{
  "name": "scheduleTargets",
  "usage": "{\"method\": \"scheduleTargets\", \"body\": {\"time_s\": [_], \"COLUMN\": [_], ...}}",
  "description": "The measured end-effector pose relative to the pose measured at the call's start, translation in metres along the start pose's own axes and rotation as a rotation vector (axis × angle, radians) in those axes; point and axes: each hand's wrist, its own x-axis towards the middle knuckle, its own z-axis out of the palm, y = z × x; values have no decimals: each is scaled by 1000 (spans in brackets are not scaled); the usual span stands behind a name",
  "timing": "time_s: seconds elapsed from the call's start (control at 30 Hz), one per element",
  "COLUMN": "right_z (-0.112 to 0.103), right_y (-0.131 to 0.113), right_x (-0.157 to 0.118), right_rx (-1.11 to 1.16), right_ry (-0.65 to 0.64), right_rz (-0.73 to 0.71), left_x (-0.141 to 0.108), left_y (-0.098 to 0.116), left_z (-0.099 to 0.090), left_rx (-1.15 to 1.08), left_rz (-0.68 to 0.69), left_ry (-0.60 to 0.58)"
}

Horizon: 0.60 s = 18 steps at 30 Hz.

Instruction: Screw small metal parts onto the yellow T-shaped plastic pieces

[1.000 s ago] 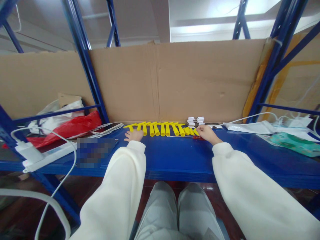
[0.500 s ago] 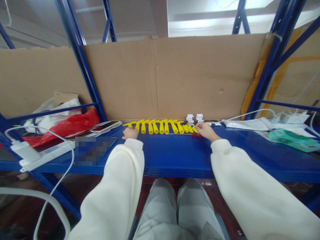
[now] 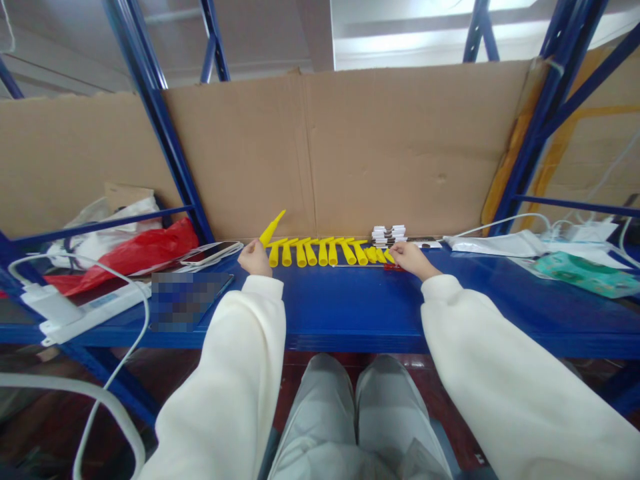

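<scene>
Yellow tapered, plastic-looking piece (image 3: 271, 229) gripped in my left hand (image 3: 256, 259), tip raised, by the left end of the row of yellow flared tubes (image 3: 301, 255). My right hand (image 3: 413, 259): fingers drawn together past the row's right end, grip unclear. White ridged stack (image 3: 389, 236) just beside that end; crumpled red bag (image 3: 145, 248) well left of the row.

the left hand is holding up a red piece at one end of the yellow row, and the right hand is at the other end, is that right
Not quite: the head view shows that the piece held up by the left hand is yellow, not red. It is at one end of the yellow row, and the right hand is at the other.
</scene>
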Motion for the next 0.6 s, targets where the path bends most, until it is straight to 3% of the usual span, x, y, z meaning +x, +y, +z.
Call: {"method": "scheduleTargets", "body": {"time_s": [0.2,0.37,0.6], "right_z": [-1,1,3], "right_y": [0,-4,-23], "right_x": [0,0,-4], "right_rx": [25,173,666], "right_ry": [-5,-19,-48], "right_rz": [19,71,206], "left_x": [-8,-18,-42], "left_y": [10,18,27], "left_z": [5,6,9], "left_rx": [-376,-493,-479], "left_rz": [-161,-166,-119], "left_ry": [-85,-322,-680]}}
